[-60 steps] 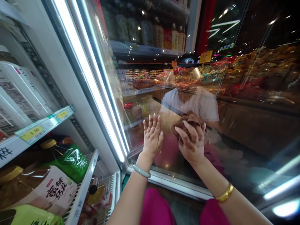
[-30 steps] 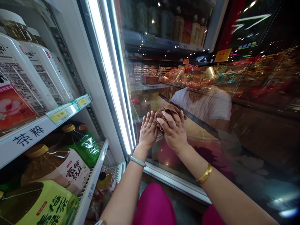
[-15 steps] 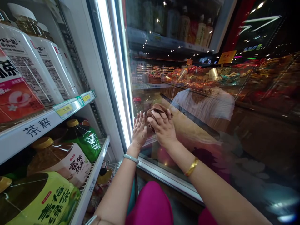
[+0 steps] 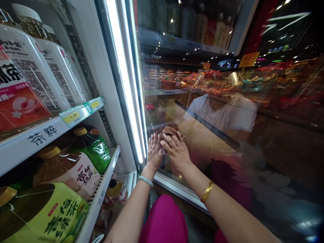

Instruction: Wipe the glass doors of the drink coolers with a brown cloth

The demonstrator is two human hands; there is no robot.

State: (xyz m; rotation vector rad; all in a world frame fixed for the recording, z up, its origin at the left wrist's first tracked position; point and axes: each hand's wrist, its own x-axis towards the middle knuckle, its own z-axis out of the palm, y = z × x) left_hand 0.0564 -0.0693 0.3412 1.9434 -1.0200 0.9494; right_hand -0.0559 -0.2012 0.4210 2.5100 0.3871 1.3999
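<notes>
Saw only the upper folds of a brown cloth (image 4: 170, 130), with the rest hidden under the right hand (image 4: 176, 152). Could not see the palm of the left hand (image 4: 154, 156), turned toward the glass panel (image 4: 202, 145). Had difficulty in reading the panel, because of mixed reflections, including a person in a white shirt (image 4: 225, 113) and colourful heaps of goods. Found the foremost bottles cut off by the left edge.

Noticed at the left a lit cooler (image 4: 97, 50), stocked with bottles. Saw on the upper shelf (image 4: 17, 152) white-capped bottles (image 4: 54, 76) with white labels, one showing red below. Found on the lower shelf (image 4: 101, 197) a yellow-green-labelled bottle (image 4: 48, 216) with dark brown liquid, then a pink-labelled bottle (image 4: 71, 173), then a green-labelled bottle (image 4: 94, 153), all three with gold caps. Could make out, below these, a small dark-capped bottle (image 4: 115, 191) in dim light.

Observed the left hand laid flat on the glass, fingers straight, close together and pointing upward, with nothing visible in its hold. Observed the right hand just beside it, fingers bent and slightly spread, holding the cloth bunched against the glass near the light strips (image 4: 126, 81). Could not tell about contact between the two hands.
</notes>
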